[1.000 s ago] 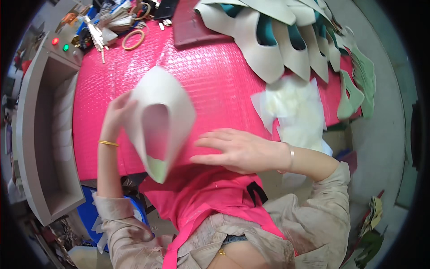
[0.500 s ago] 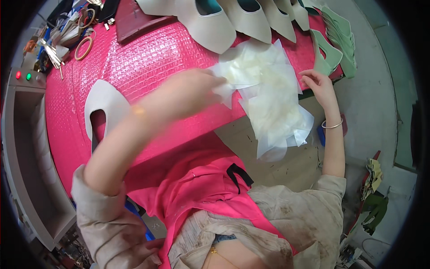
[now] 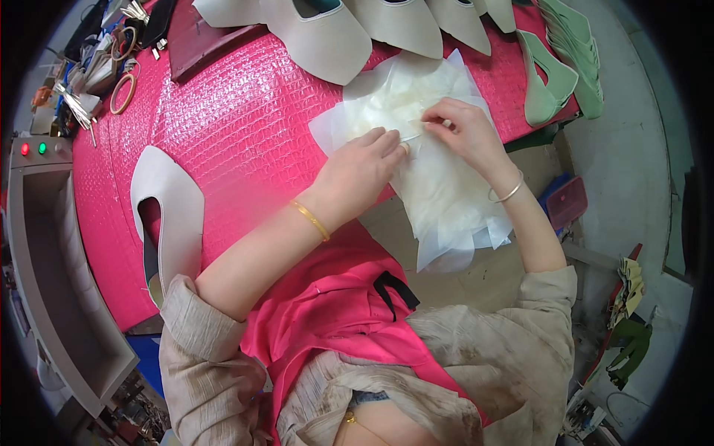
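A loose pile of thin, translucent white sheets (image 3: 446,193) lies on the table's near right edge, its lower end hanging over the side. My left hand (image 3: 361,171) rests at the pile's left part, with its fingers closed on a sheet edge near the middle. Just right of it, my right hand (image 3: 465,134) pinches the same area between thumb and fingertips. What exactly sits between the fingertips is small and partly hidden. A pale grey pointed shoe upper (image 3: 182,201) lies apart on the left, near my left forearm.
Several pale uppers (image 3: 335,44) line the table's far side, with green ones (image 3: 547,82) stacked at the right corner. The pink textured table cover (image 3: 245,111) carries a dark red folder-like piece (image 3: 212,41) and tools (image 3: 97,74). A grey machine box (image 3: 44,171) borders the left.
My right hand has moved left from beside the pile onto it. My left hand has come right and nearer, beside the right one. The pile's upper part now spreads farther left.
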Action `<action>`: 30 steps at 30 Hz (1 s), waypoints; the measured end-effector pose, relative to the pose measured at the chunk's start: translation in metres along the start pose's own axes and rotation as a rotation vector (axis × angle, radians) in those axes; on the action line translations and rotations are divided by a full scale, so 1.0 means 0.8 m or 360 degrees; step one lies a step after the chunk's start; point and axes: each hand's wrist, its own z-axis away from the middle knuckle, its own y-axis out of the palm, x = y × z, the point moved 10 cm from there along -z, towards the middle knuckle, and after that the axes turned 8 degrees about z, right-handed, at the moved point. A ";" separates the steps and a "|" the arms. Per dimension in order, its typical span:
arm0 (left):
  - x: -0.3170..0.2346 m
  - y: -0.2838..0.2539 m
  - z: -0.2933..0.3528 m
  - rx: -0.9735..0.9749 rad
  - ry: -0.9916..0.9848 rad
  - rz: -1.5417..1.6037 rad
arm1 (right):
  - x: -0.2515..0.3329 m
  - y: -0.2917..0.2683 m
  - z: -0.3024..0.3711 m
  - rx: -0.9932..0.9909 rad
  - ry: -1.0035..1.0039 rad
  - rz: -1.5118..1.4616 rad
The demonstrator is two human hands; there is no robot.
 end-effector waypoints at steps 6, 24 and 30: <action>-0.005 0.011 0.001 -0.0029 -0.0030 -0.0158 | 0.033 0.018 -0.024 0.0000 -0.0213 0.0380; 0.017 0.015 -0.018 0.0023 -0.0334 0.0073 | 0.014 0.019 -0.009 0.0267 -0.0416 -0.0368; 0.029 0.005 -0.032 -0.0502 -0.0385 0.0628 | -0.015 0.027 -0.009 0.0264 -0.0098 -0.0309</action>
